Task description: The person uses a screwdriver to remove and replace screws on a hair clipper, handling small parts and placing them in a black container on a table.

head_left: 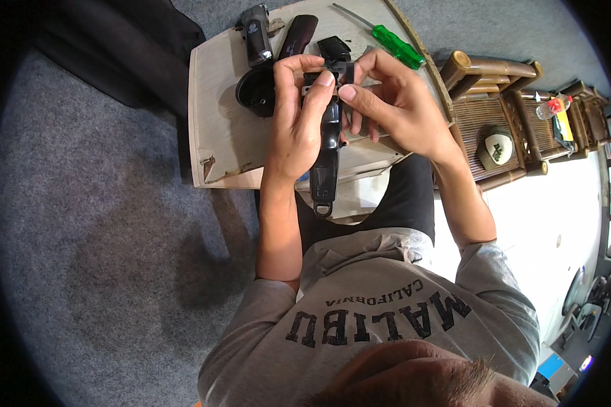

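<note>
A long, glossy black plastic handle casing (326, 166) with a loop at its lower end hangs down from between my hands over the table's near edge. My left hand (297, 125) is closed on its upper end, thumb on top and index finger bent around the far side. With thumb and index finger, my right hand (400, 108) pinches at a small dark piece (349, 72) at that same end. My fingers partly hide this piece, so its kind is unclear. Just left of my left hand sits a round black cup-shaped part (254, 93).
On the pale wooden table (214, 129) lie a dark grey handheld device (256, 39), a dark reddish handle part (299, 35), a small black part (334, 48) and a green-handled screwdriver (397, 46). Bamboo chairs (485, 115) stand to the right, one bearing a cap (497, 148).
</note>
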`<action>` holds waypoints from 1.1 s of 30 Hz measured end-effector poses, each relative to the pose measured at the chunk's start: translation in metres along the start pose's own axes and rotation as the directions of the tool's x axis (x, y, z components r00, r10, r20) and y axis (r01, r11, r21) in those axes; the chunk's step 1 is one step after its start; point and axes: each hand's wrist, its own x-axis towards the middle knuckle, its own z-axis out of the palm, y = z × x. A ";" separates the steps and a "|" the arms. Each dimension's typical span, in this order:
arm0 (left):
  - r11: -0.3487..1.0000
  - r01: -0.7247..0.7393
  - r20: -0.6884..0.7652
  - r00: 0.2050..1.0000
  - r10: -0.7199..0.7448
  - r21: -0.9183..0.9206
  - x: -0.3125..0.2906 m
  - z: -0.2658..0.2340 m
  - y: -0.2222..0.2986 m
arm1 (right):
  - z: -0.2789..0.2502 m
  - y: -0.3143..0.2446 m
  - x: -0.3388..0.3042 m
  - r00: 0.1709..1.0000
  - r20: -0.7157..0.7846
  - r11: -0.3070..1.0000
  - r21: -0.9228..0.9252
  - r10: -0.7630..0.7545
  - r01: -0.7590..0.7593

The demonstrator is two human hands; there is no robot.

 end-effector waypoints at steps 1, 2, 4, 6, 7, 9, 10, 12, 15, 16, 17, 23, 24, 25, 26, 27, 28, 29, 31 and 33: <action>1.000 0.010 0.009 1.000 -0.010 0.026 0.000 -0.001 0.001 | 0.003 0.000 -0.004 0.998 -0.036 0.999 0.001 -0.049 0.049; 0.998 0.020 0.017 1.000 -0.020 0.052 0.000 -0.002 0.002 | 0.005 0.000 -0.006 0.993 -0.073 0.995 0.001 -0.098 0.098; 0.998 0.042 0.006 0.999 -0.043 0.043 0.000 -0.002 0.001 | 0.005 0.011 -0.007 0.968 -0.103 0.962 -0.178 -0.228 0.208; 0.997 0.065 -0.006 0.998 -0.065 0.034 0.000 -0.002 0.002 | 0.007 0.014 -0.005 0.844 -0.074 0.768 -0.463 -0.531 0.442; 0.997 0.070 0.002 0.998 -0.070 0.031 0.000 -0.002 0.003 | 0.007 0.017 -0.004 0.844 -0.075 0.769 -0.461 -0.530 0.442; 0.997 0.075 0.009 0.997 -0.075 0.030 0.000 -0.003 0.003 | 0.007 0.025 -0.002 0.683 0.004 0.530 -0.627 -0.730 0.571; 0.997 0.070 0.007 0.998 -0.070 0.023 0.001 -0.003 0.002 | 0.008 0.027 -0.003 0.675 0.006 0.509 -0.652 -0.738 0.562; 0.998 0.064 0.005 0.998 -0.064 0.017 0.001 -0.002 0.002 | 0.010 0.023 -0.006 0.700 0.003 0.547 -0.622 -0.714 0.560; 0.998 0.061 -0.042 0.997 -0.061 0.003 0.000 0.000 0.004 | 0.007 0.018 -0.010 0.770 -0.001 0.655 -0.525 -0.639 0.543; 0.998 0.066 -0.052 0.996 -0.066 0.007 0.000 0.000 0.005 | 0.006 0.016 -0.012 0.811 0.003 0.721 -0.455 -0.585 0.522; 0.997 0.071 -0.063 0.996 -0.070 0.011 -0.001 0.001 0.005 | 0.006 0.012 -0.014 0.811 0.003 0.720 -0.457 -0.585 0.522; 0.995 0.093 -0.051 0.994 -0.092 0.022 -0.001 0.001 0.006 | 0.009 0.005 -0.011 0.987 -0.095 0.991 -0.023 -0.130 0.128; 0.995 0.093 -0.051 0.994 -0.092 0.023 -0.001 0.001 0.006 | 0.008 0.006 -0.010 0.987 -0.095 0.991 -0.022 -0.130 0.129; 0.995 0.100 -0.050 0.994 -0.099 0.016 -0.001 0.001 0.007 | 0.007 0.007 -0.010 0.986 -0.098 0.990 -0.036 -0.137 0.134; 0.994 0.107 -0.049 0.993 -0.106 0.009 -0.001 0.001 0.007 | 0.006 0.009 -0.009 0.984 -0.101 0.989 -0.050 -0.145 0.140; 0.994 0.107 -0.049 0.993 -0.106 0.009 -0.001 0.001 0.006 | 0.005 0.011 -0.008 0.984 -0.102 0.989 -0.050 -0.145 0.140; 0.991 0.129 -0.043 0.991 -0.130 -0.028 -0.001 0.000 0.005 | 0.005 0.015 -0.008 0.974 -0.118 0.978 -0.101 -0.193 0.181; 0.989 0.141 -0.039 0.989 -0.142 -0.046 0.000 0.000 0.004 | 0.005 0.017 -0.008 0.962 -0.131 0.964 -0.152 -0.241 0.220; 0.985 0.153 -0.033 0.987 -0.156 -0.076 -0.001 -0.001 0.003 | 0.006 0.016 -0.007 0.955 -0.144 0.956 -0.178 -0.260 0.233; 0.984 0.154 -0.030 0.987 -0.157 -0.088 -0.001 -0.001 0.001 | 0.006 0.016 -0.007 0.947 -0.157 0.947 -0.205 -0.281 0.247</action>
